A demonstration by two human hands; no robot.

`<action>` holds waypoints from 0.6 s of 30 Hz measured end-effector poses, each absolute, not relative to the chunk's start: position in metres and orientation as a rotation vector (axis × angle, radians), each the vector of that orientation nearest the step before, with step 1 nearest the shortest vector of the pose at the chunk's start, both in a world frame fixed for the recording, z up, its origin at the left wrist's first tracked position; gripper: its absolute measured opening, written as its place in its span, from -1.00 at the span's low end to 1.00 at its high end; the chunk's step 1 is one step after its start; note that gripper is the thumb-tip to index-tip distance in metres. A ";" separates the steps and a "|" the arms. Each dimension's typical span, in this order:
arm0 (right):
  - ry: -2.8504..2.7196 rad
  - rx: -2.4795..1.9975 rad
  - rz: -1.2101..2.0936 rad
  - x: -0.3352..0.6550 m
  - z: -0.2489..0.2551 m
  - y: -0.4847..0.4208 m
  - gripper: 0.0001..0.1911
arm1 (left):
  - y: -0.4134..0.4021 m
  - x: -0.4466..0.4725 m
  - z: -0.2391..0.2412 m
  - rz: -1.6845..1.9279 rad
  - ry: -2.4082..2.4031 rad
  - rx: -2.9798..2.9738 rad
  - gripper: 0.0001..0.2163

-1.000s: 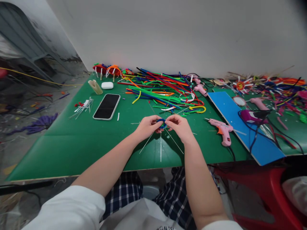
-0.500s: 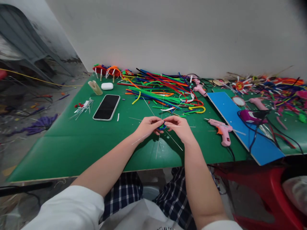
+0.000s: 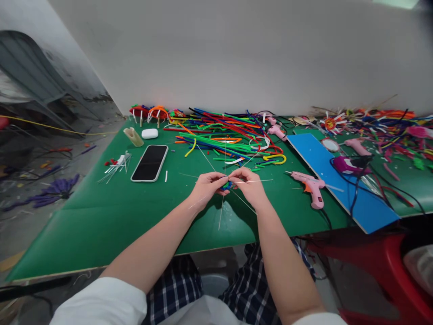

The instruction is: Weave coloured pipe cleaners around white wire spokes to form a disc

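Between my two hands is a small blue and green piece (image 3: 227,184) that looks wound from pipe cleaner, with thin pale spokes (image 3: 244,201) sticking out all round it. My left hand (image 3: 210,187) is closed on its left side, thumb and finger pinching near the centre. From the right, my right hand (image 3: 248,181) pinches the same piece close to the left fingertips. Much of the piece is hidden by my fingers. Both hands are held just above the green table, in front of a heap of coloured pipe cleaners (image 3: 219,140).
A phone (image 3: 149,163), a white case (image 3: 149,133) and a bundle of thin sticks (image 3: 117,168) lie to the left. On the right are a pink glue gun (image 3: 311,187) with its cord, a blue board (image 3: 341,180) and a purple box (image 3: 350,165). A wall rises behind.
The view has tilted up a little, so the table sits lower in the picture. Both hands keep their pinch on the piece, with only slight finger movement.
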State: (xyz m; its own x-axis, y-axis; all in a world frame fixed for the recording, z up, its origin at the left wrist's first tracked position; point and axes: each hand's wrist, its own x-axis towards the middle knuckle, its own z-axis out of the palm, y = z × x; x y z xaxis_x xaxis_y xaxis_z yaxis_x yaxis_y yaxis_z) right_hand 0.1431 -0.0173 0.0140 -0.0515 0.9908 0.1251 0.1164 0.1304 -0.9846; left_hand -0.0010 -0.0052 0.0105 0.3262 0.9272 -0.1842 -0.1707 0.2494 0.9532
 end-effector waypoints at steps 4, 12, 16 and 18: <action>-1.360 -1.199 1.135 0.143 0.015 -0.016 -0.82 | -0.005 -0.001 0.011 0.927 0.975 1.065 -0.70; -1.299 -1.162 1.225 0.142 0.013 -0.011 -0.82 | -0.007 -0.001 0.015 0.922 0.962 1.144 -0.71; -1.286 -1.159 1.250 0.142 0.014 -0.011 -0.84 | -0.008 -0.002 0.018 0.878 0.961 1.145 -0.71; -1.299 -1.159 1.245 0.142 0.015 -0.011 -0.84 | -0.007 -0.002 0.018 0.854 0.954 1.146 -0.71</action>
